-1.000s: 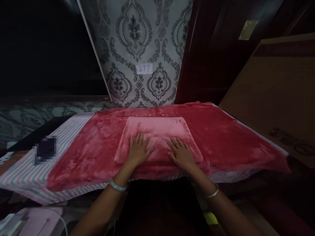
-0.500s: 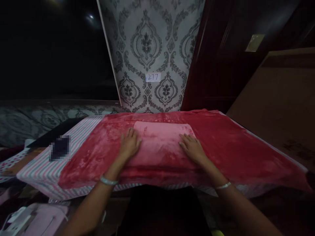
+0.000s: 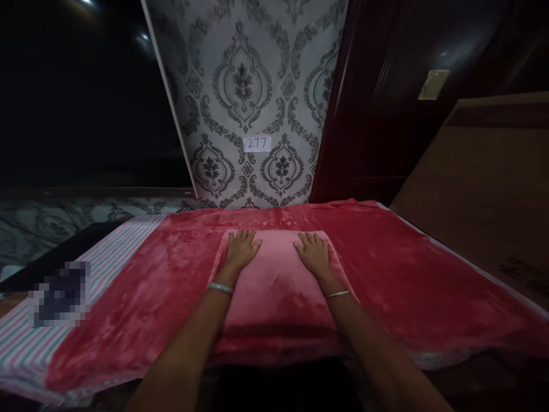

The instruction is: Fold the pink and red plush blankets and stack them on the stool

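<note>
Shifted since half a second back: left hand (image 3: 241,250) and right hand (image 3: 314,254), off the side edges of the folded pink cloth (image 3: 278,286) and up onto its far end. Both flat, palms down, fingers spread wide and pointing away, gripping nothing, pressing on the cloth's top near its two far corners, well apart from each other. Lying under both palms and running back between the forearms toward the body, squared up, with a darker fold line along the near edge. Spread beneath it, reaching far out to either side of the hands, a red plush blanket (image 3: 394,274). Out past the left hand, a striped sheet (image 3: 111,254) showing from under the blanket. Behind the left hand, a pale bangle (image 3: 220,288); behind the right hand, a thin bangle (image 3: 338,294). Ahead of the fingertips, upright patterned wallpaper (image 3: 242,86) bearing a small label (image 3: 257,143) reading 277. Further right of the right hand, a dark wooden door (image 3: 377,114) and a brown board (image 3: 493,189).
</note>
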